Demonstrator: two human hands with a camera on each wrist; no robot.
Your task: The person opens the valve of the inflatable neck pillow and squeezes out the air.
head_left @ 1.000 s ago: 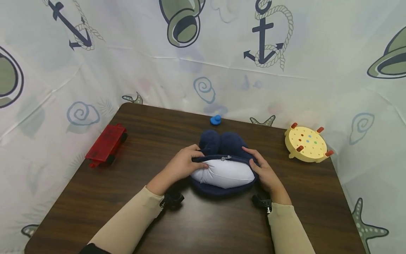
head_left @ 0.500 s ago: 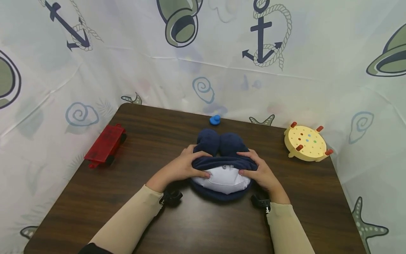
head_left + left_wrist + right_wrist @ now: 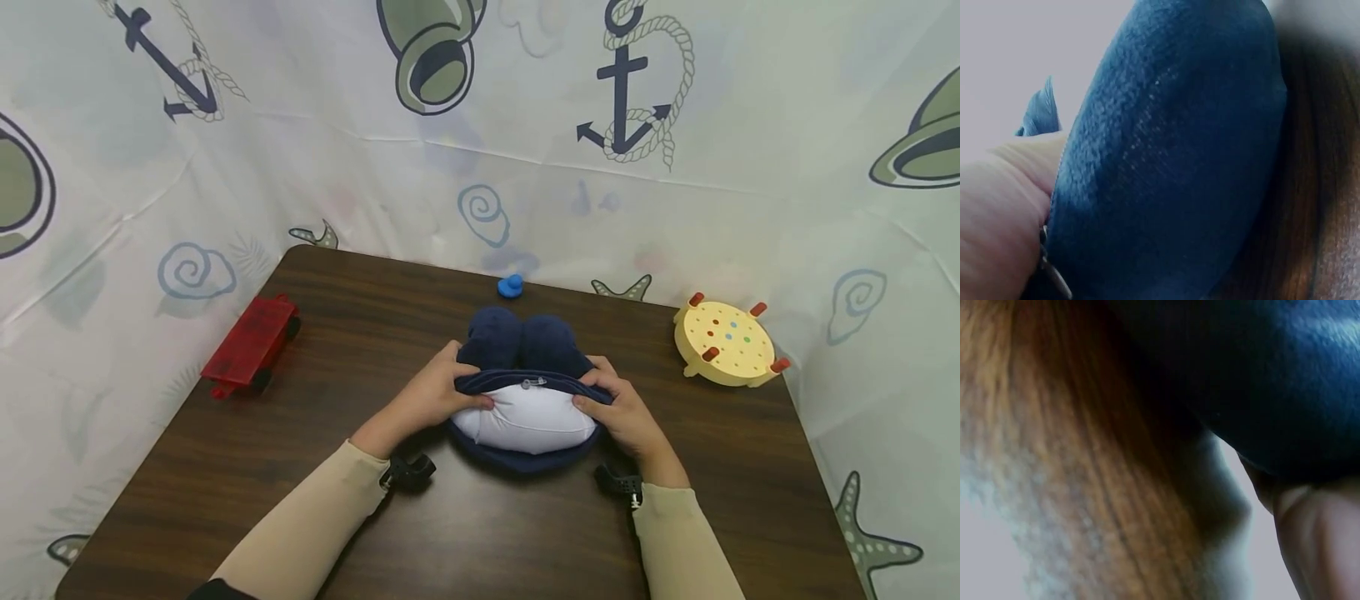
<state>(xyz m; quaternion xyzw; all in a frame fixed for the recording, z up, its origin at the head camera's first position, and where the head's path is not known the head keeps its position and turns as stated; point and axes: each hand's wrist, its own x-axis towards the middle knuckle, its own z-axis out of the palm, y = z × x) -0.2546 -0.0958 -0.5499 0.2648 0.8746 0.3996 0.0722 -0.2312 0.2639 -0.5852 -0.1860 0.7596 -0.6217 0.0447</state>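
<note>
A navy plush neck pillow (image 3: pixel 549 340) lies at the middle of the table, its two rounded ends toward the back. Its cover gapes at the near side, where a white inner cushion (image 3: pixel 534 423) bulges out. A metal zipper pull (image 3: pixel 534 382) sits on the opening's upper edge. That edge is pinched on the left by my left hand (image 3: pixel 429 390), thumb against the white fabric. My right hand (image 3: pixel 632 419) grips the same edge on the right. Dark blue cover fabric (image 3: pixel 1172 150) fills much of the left wrist view; the right wrist view shows its shadowed underside (image 3: pixel 1260 381).
On the left of the brown table (image 3: pixel 360 304) stands a red toy cart (image 3: pixel 253 343) with black wheels. A small blue rubber duck (image 3: pixel 511 287) sits at the back edge. To the right lies a round yellow toy (image 3: pixel 727 342) with red pegs. A printed cloth hangs behind.
Half a second ago the upper edge of the cover was folded lower over the white cushion. Now it is drawn back, exposing more white and the zipper pull. Both hands have shifted their fingers slightly.
</note>
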